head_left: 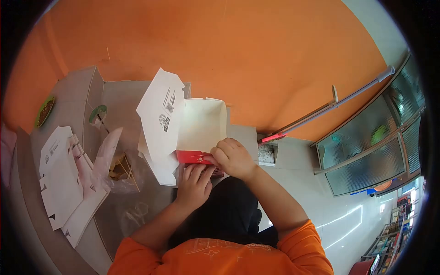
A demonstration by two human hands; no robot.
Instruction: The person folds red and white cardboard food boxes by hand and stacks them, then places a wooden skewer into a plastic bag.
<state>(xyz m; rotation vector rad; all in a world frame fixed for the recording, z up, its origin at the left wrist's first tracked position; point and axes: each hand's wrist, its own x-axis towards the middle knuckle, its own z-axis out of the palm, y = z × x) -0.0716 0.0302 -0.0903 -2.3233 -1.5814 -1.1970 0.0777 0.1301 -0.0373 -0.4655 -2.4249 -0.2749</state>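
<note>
pinching the box at its near right corner is the right hand; the left hand touches the near side, its grip hard to tell.

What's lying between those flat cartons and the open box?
Between the flat cartons and the open box lies crumpled clear plastic with thin sticks, as the head view shows.

The carton, red-fronted and pale inside, sits open at twelve o'clock, its printed white lid spread out toward nine o'clock.
</note>
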